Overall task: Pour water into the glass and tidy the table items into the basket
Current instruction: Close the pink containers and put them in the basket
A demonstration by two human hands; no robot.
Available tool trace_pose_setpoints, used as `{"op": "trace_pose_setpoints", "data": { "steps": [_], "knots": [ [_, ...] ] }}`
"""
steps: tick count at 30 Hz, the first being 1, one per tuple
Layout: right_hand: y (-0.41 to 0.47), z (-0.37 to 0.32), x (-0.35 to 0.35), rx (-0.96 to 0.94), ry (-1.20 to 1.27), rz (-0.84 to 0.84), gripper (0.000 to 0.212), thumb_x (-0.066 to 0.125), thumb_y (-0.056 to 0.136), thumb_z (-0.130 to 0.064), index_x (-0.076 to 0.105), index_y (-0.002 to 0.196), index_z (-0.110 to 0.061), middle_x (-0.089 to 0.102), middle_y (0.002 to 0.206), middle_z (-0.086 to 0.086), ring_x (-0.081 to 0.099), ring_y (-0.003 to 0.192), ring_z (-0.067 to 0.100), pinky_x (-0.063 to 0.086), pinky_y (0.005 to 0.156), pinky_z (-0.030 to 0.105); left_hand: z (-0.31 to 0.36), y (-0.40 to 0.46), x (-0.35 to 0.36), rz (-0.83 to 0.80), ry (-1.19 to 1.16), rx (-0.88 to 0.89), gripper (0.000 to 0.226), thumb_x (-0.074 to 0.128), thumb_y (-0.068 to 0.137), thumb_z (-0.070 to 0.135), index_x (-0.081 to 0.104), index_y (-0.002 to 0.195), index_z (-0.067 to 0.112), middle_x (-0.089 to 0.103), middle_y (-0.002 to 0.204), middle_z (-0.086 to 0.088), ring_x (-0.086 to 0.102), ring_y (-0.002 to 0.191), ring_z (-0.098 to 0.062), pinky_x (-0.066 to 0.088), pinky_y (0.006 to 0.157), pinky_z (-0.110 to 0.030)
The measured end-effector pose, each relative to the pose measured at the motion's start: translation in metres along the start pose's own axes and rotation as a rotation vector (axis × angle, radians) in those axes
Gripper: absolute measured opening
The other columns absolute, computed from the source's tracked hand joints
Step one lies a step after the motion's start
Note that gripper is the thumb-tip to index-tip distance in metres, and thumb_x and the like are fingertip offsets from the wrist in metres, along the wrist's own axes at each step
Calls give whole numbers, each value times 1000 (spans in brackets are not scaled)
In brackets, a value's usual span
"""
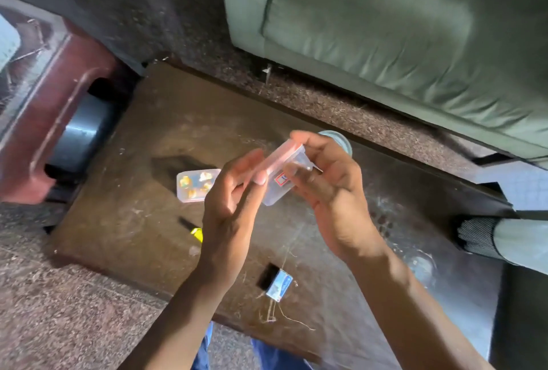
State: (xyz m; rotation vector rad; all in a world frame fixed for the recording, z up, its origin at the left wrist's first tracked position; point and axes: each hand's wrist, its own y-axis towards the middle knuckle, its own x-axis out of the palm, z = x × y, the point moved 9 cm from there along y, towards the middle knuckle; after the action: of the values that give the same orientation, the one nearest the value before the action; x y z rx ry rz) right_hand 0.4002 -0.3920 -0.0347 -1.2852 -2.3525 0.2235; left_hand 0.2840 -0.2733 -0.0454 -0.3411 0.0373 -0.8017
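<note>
A: What have the hands got?

B: A small clear box with a pink lid (278,174), held above the bench (142,120). The right hand (329,189) curls round its far side; the left hand (234,191) has loosely bent fingers touching the lid edge.

A: And the glass?

B: The glass (341,140) stands just behind the right hand, mostly hidden. I can't make out a basket.

A: How does the box lie?

B: Long axis tilted, running from upper right down toward the person. A second clear box (194,184) lies on the bench left of the left hand, the nearer one to it, I'd judge.
</note>
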Motion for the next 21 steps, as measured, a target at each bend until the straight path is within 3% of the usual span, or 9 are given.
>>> {"op": "trace_pose_setpoints", "data": {
  "steps": [4,8,11,14,17,21],
  "knots": [
    [11,6,45,44,196,-72,46,64,91,0,57,136,-2,73,114,20,70,105,31,54,94,41,21,6,-30,81,-39,121,29,68,99,18,71,128,15,82,118,19,78,115,0,57,94,-12],
    [23,14,80,53,188,-136,41,61,93,0,60,134,-7,78,110,10,72,101,24,56,94,36,32,12,-65,138,-86,157,29,80,93,23,76,120,14,84,114,6,81,110,-10,63,89,-22],
    [34,21,93,55,60,-101,46,59,89,-4,64,134,-12,77,120,15,71,108,28,52,102,42,38,21,-93,177,-62,178,24,80,94,19,77,118,18,84,110,4,81,107,-7,61,90,-18],
    [45,33,100,19,-213,-26,45,54,90,5,66,132,-8,73,130,21,70,121,36,54,105,43,39,33,-125,229,-67,167,24,76,94,16,76,117,22,85,111,11,81,109,-2,60,89,-14],
    [53,53,112,-4,-671,-7,47,70,88,2,67,132,-15,74,129,8,71,118,23,58,104,38,43,41,-156,281,-56,198,33,83,94,17,73,125,9,82,117,9,79,111,0,60,94,-15],
    [61,101,148,23,-1300,-248,67,78,84,-19,56,147,-28,63,145,3,58,133,27,46,113,37,51,50,-191,314,-65,261,46,77,90,11,68,134,1,82,119,11,78,115,-1,60,98,-19]
  ]
}}
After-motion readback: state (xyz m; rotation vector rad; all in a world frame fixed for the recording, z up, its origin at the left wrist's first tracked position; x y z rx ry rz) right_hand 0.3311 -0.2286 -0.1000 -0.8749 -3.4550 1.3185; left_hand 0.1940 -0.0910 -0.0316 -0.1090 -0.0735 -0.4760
